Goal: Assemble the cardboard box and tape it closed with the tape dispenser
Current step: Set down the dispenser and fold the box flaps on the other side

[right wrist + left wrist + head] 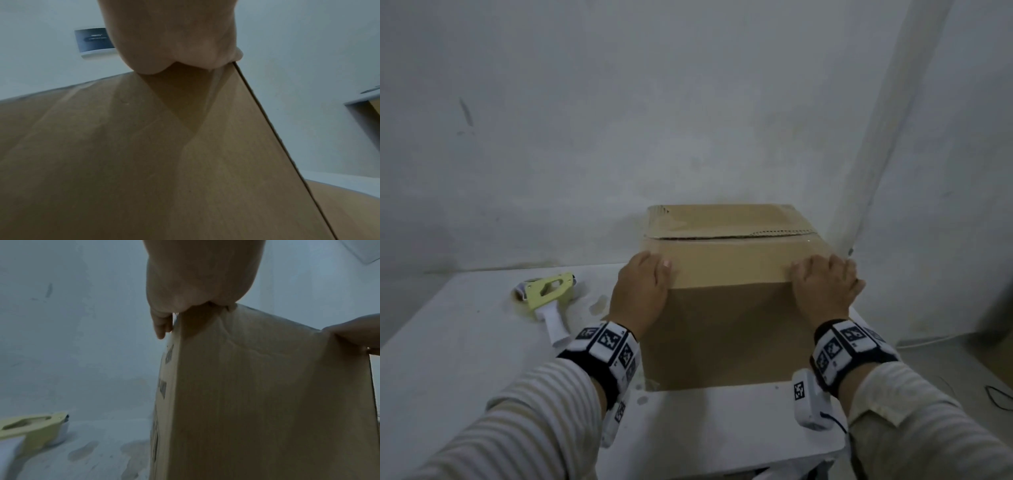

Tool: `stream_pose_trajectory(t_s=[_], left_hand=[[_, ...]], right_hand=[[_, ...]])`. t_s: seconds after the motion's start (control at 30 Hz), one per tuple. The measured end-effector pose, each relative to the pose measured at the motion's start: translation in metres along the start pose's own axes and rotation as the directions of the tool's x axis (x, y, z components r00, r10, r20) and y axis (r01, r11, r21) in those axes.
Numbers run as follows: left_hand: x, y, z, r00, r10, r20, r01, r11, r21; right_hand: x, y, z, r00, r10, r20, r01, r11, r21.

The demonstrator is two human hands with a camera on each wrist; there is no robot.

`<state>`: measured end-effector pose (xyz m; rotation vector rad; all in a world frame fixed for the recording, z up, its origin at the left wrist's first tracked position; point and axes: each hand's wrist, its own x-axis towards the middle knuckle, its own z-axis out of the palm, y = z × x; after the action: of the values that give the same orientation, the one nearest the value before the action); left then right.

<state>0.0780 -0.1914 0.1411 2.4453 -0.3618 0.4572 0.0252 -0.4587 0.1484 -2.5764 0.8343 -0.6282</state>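
Note:
A brown cardboard box (722,325) stands upright on the white table (448,359), its top flaps folded down and meeting at a seam (722,237). My left hand (650,270) lies over the near left top corner, thumb on top. In the left wrist view one finger (162,327) hangs down the box's left side (257,402). My right hand (825,274) rests with spread fingers on the near right top corner, its palm (174,32) on the box edge (144,162). The pale yellow tape dispenser (548,291) lies on the table left of the box, held by neither hand.
The box stands close to the grey-white wall (688,120) behind the table. The table's right edge falls just past the box, with floor and a dark cable (996,394) beyond it. Bare tabletop lies left of and in front of the dispenser (30,430).

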Motion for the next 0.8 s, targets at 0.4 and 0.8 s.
stream_pose_trajectory(t_s=[0.4,0.8], left_hand=[[-0.027,-0.01,0.005,0.989,-0.144,-0.023,0.129,0.935,-0.329],[-0.017,0.015,-0.012,0.93,-0.309,-0.2,0.225,0.907,-0.356]], right_hand=[[-0.006,0.008,-0.002,0.998,-0.062,0.0,0.061,0.989,0.133],[0.011,-0.005,-0.027,0.972,-0.234,0.006,0.227,0.95,0.214]])
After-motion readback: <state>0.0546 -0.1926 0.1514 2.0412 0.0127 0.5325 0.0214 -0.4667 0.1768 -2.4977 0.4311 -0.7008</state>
